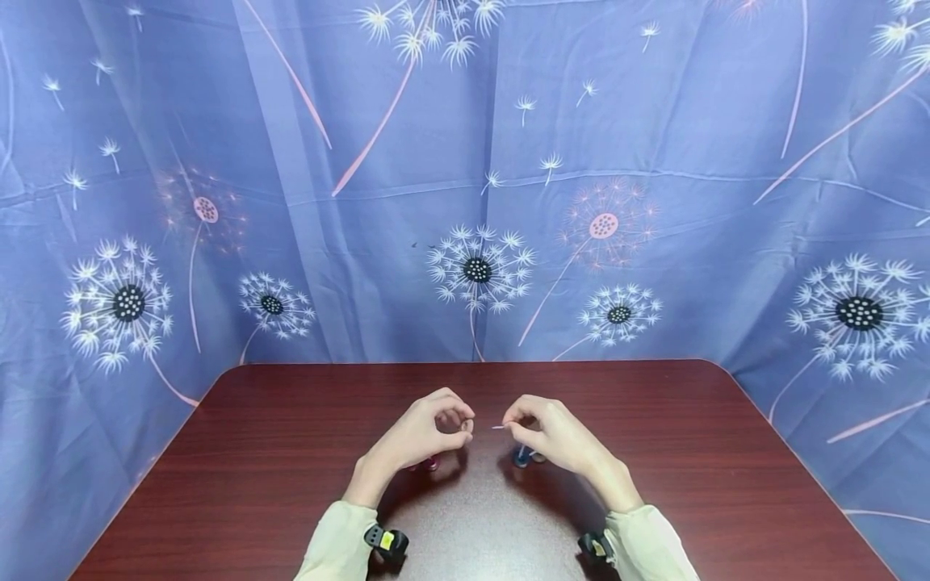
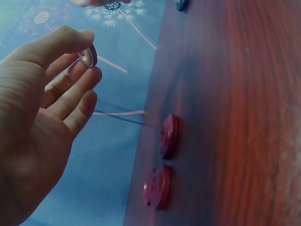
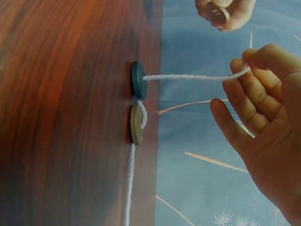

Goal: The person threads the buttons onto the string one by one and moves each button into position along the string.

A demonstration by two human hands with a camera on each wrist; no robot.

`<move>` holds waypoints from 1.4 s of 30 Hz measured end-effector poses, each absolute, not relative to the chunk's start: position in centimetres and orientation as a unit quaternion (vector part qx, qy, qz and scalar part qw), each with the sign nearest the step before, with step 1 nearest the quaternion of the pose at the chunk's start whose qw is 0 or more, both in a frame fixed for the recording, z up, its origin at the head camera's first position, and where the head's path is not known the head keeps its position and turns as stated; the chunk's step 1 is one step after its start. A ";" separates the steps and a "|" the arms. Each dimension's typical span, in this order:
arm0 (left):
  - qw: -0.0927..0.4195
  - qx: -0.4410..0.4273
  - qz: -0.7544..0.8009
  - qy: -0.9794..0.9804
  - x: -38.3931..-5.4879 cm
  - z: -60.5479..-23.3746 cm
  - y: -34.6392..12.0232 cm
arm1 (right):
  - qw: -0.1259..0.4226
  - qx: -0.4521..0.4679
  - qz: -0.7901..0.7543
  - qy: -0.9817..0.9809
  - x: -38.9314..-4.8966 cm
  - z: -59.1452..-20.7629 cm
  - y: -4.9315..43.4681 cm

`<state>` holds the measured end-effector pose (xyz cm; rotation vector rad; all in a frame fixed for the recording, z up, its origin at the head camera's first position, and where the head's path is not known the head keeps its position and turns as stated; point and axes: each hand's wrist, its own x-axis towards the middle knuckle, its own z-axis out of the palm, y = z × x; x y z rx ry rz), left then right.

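Observation:
My left hand [image 1: 412, 434] pinches a brown button [image 2: 88, 56] between thumb and fingertips, raised over the table. Across from it, my right hand [image 1: 565, 437] pinches a white cord [image 3: 193, 76] close to its end. The cord's tip sticks out toward the button, with a small gap between them in the head view. From the right fingers the cord runs down through a dark blue-green button [image 3: 138, 80], then through a tan button [image 3: 136, 125], and trails on along the table. Both threaded buttons stand beneath the right hand.
Below the left hand, a red button [image 2: 170, 136] lies on the brown wooden table [image 1: 291, 500], with two more red ones [image 2: 161, 187] close together beside it. A blue dandelion-print curtain [image 1: 407, 226] hangs behind the table and along its sides.

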<state>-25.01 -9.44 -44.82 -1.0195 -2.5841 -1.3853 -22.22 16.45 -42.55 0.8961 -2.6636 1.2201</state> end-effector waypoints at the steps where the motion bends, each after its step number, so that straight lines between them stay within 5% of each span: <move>1: 0.022 -0.332 -0.452 -0.827 -25.0 -44.8 -9.4 | 0.035 0.289 0.400 -0.869 -22.2 -42.5 16.4; 42: -0.022 -0.321 -0.528 -0.786 -24.1 -44.2 -7.5 | 0.045 0.271 0.392 -0.878 -22.0 -42.3 16.0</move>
